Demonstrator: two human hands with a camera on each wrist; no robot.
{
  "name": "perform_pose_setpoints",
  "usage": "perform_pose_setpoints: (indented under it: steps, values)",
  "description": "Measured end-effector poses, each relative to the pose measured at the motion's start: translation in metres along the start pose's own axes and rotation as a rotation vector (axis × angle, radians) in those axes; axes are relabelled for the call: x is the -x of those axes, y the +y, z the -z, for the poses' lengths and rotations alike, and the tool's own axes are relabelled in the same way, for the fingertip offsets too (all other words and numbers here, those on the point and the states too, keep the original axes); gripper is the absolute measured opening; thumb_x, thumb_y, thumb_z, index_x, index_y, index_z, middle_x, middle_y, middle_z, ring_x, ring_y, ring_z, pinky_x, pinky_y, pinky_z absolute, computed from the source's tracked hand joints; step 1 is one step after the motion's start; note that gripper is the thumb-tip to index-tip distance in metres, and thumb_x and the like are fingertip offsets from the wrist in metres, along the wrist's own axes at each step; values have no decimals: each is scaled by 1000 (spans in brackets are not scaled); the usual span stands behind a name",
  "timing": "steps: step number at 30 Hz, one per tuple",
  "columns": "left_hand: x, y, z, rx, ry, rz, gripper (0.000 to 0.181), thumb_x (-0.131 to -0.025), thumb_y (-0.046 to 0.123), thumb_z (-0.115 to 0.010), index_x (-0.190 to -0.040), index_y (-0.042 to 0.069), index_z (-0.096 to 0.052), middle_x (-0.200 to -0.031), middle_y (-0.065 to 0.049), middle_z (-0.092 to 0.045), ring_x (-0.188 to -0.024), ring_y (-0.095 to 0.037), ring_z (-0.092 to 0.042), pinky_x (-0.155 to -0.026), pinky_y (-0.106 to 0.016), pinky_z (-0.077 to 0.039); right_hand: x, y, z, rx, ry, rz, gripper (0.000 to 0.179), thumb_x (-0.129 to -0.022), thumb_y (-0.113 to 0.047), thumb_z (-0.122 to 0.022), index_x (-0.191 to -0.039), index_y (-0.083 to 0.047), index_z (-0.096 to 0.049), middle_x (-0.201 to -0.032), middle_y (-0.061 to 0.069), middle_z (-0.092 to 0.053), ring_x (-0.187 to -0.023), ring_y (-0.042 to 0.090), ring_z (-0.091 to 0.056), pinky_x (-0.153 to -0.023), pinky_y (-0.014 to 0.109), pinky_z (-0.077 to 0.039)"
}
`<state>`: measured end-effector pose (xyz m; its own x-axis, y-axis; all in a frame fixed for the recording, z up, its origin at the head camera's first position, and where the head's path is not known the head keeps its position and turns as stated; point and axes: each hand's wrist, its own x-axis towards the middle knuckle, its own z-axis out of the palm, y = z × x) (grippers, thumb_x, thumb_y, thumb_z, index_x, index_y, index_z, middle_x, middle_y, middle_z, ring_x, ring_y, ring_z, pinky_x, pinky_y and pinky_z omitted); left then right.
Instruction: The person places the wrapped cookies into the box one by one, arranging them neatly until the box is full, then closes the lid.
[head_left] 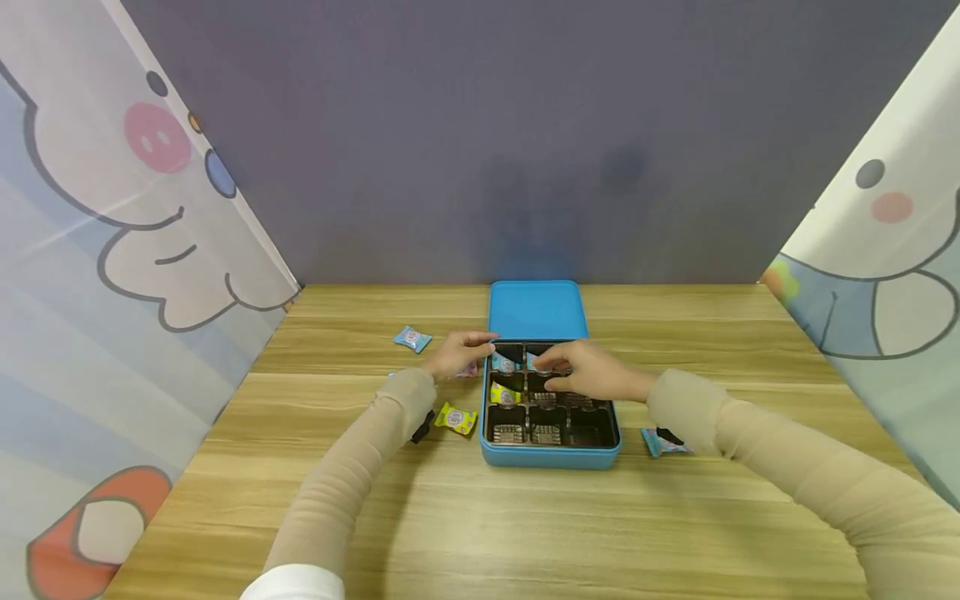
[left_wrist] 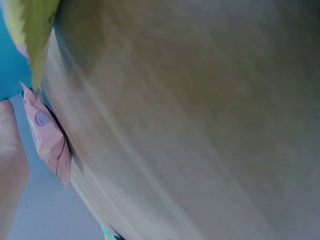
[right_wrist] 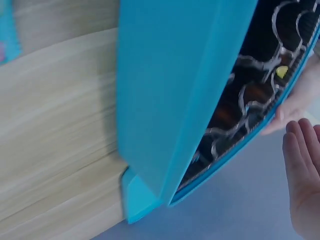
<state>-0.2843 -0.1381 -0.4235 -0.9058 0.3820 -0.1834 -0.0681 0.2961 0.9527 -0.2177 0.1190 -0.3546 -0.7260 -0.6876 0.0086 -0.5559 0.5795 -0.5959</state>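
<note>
A blue box (head_left: 551,457) holds a dark tray (head_left: 525,412) divided into several compartments. Wrapped blue candies occupy the far-left and far-middle ones, and a yellow candy (head_left: 505,395) lies in the middle row at left. Over the far-middle compartment is my right hand (head_left: 592,372), thumb apart from the fingers, its fingertips right at the blue candy (head_left: 531,362). In the right wrist view the fingers (right_wrist: 300,145) look straight. My left hand (head_left: 456,354) rests at the box's far-left rim with fingers extended. Beneath it lies a pink candy (left_wrist: 47,137), partly hidden in the head view.
The blue lid (head_left: 537,308) lies behind the box, near the dark back panel (head_left: 465,142). On the wooden table (head_left: 525,533), a yellow candy (head_left: 456,418) and a blue candy (head_left: 412,338) lie left of the box. Another wrapped candy (head_left: 660,443) sits right, below the right wrist.
</note>
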Motion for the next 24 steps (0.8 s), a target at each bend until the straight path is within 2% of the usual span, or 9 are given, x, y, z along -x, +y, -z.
perform_pose_setpoints:
  steps: [4,13,24]
  values:
    - [1,0,-1,6,3,7,39,-93,25,-56,-130,19,-54,-119,-8,-57,-53,-17,-45,-49,-25,-40,11,8,9,-56,-6,-36,39,-87,-14,-63,-123,0,-55,-121,17,-58,-110,32,-56,-91,44,-47]
    - [0,-4,2,21,0,12,37,-93,25,-56,-129,21,-54,-113,-7,-58,-51,-15,-44,-48,-25,-40,34,16,24,-68,1,-92,42,-88,-19,-62,-125,-2,-54,-123,18,-57,-113,34,-54,-93,47,-45]
    - [-1,-4,2,8,-10,10,42,-92,27,-57,-132,18,-51,-119,-6,-57,-54,-16,-44,-51,-25,-40,61,32,31,-59,42,-93,37,-87,-14,-62,-120,2,-56,-118,20,-60,-110,35,-56,-92,44,-47]
